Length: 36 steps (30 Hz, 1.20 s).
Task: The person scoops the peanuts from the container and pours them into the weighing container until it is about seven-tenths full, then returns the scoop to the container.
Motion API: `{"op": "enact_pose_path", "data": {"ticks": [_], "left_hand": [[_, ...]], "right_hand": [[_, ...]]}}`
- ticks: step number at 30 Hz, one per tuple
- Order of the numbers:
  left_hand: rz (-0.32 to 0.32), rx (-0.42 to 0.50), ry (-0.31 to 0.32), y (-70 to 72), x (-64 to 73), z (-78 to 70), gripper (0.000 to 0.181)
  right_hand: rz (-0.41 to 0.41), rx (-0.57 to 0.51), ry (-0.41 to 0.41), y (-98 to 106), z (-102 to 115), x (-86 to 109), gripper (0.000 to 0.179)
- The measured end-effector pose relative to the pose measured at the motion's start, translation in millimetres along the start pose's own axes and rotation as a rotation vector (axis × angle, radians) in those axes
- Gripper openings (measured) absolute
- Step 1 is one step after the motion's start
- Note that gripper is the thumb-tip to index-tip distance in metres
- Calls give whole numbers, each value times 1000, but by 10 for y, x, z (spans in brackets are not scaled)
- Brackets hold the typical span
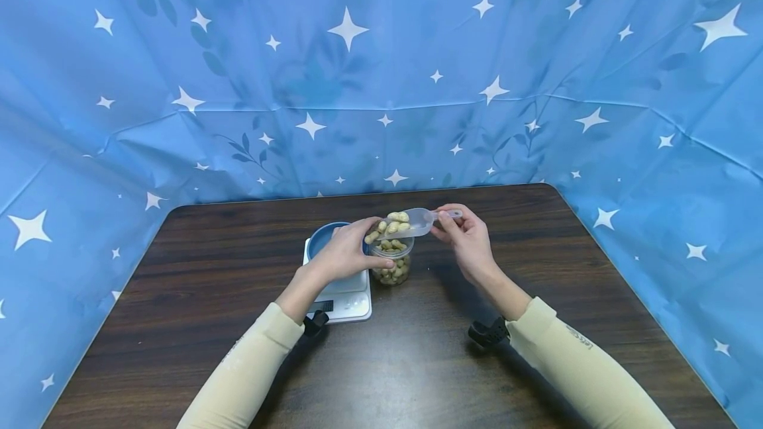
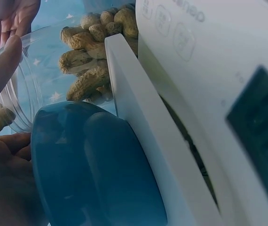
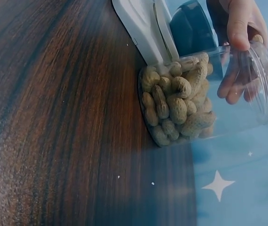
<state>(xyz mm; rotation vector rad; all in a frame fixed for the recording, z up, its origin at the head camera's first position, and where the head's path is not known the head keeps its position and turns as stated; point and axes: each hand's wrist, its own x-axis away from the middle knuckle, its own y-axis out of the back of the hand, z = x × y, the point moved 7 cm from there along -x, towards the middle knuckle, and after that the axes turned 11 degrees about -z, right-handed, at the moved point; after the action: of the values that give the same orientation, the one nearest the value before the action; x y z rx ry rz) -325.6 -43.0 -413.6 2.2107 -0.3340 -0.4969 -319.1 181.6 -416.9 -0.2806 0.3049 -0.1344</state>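
A clear jar [image 1: 407,258] partly filled with peanuts [image 3: 178,101] stands upright on the table. My left hand [image 1: 340,253] grips it near the rim, the thumb on the near side and fingers behind. With my right hand [image 1: 467,240] I pinch the handle of a translucent scoop [image 1: 422,220]. Several peanuts in their shells lie in the scoop, which is held roughly level above the jar's mouth. Beside the jar, a blue bowl [image 2: 91,165] sits on a white kitchen scale [image 1: 348,306], partly hidden by my left hand and forearm in the head view.
The dark wooden table [image 1: 208,283] extends around the jar and scale. A blue curtain [image 1: 381,71] with white stars hangs behind it and along both sides. Small pale crumbs [image 3: 153,183] lie on the wood near the jar.
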Motion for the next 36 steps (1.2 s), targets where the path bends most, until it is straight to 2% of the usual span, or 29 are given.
{"op": "enact_pose_path", "data": {"ticks": [14,28,36], "left_hand": [[4,4,-5,10,16,-10,91],[-38,16,-21,-10,49,1,97],[-84,-15,-19,105,130,58,96]], "right_hand": [[-62,-110,-58,91,-55,11,12],[-37,-166,-36,21,20,-14,10],[-41,-145,-49,-64,60,-51,12]]}}
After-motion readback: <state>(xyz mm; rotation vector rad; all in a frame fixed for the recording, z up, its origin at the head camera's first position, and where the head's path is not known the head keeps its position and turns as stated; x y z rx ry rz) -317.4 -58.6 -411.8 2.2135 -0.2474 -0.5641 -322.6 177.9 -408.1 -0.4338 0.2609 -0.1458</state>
